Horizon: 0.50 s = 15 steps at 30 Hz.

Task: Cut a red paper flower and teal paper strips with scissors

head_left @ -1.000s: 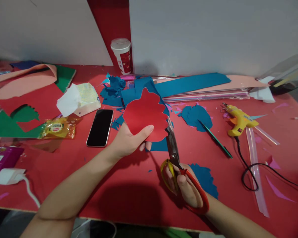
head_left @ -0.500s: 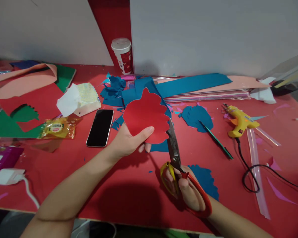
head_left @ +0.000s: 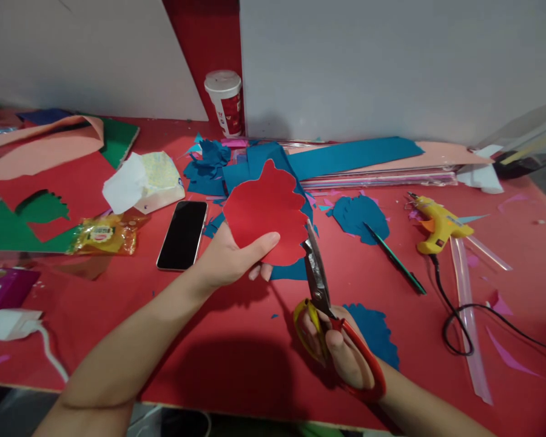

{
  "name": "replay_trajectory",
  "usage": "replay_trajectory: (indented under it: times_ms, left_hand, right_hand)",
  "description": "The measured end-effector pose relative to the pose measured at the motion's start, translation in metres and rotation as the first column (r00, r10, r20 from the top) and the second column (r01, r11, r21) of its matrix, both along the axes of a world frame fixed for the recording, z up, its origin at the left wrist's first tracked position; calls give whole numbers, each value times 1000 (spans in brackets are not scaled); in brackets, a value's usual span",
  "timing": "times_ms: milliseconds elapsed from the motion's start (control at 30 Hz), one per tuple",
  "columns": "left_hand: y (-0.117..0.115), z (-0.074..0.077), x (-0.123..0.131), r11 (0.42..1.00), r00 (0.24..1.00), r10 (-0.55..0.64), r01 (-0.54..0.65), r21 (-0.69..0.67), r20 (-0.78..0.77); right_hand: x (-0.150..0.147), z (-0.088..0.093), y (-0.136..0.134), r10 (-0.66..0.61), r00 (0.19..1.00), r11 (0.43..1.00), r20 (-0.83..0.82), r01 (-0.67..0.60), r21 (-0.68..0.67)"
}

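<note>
My left hand (head_left: 236,255) grips a red paper cutout (head_left: 266,209) by its lower left part, thumb on top and fingers underneath. The cutout has a wavy right edge and a small point at the top. A pair of scissors (head_left: 317,273) is in my right hand (head_left: 341,349), with fingers through the red and yellow handles. Its blades point up and lie against the paper's lower right edge. Beneath the paper lies a blue sheet (head_left: 289,271). A blue cutout with a scalloped edge (head_left: 375,334) is beside my right hand, partly covered by it.
A phone (head_left: 182,235) lies left of my left hand. To the right are a pen (head_left: 395,260) across another blue cutout (head_left: 359,215) and a corded yellow glue gun (head_left: 443,224). A lidded cup (head_left: 225,103) stands at the back. Paper sheets (head_left: 45,152) cover the left.
Both hands keep almost the same pose. The scissor blades sit slightly lower against the paper's right edge; the whole view has shifted a little.
</note>
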<state>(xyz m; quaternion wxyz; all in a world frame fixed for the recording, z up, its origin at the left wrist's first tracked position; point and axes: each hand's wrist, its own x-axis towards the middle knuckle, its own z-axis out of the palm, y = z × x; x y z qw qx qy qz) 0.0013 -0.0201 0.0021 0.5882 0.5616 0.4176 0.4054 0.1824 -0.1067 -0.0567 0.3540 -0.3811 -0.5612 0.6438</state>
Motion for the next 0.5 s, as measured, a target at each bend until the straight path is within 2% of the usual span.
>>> replay_trajectory:
  times_ms: [267,500]
  left_hand:
    - [2,11,-8,999,998,-28,29,18,-51]
    - [3,15,-12,999,999,-3,5,35,-54]
  right_hand:
    - [2,-2,0,18,997,998,73,-23,61]
    - [1,-3,0,23,993,997,114,-32,72]
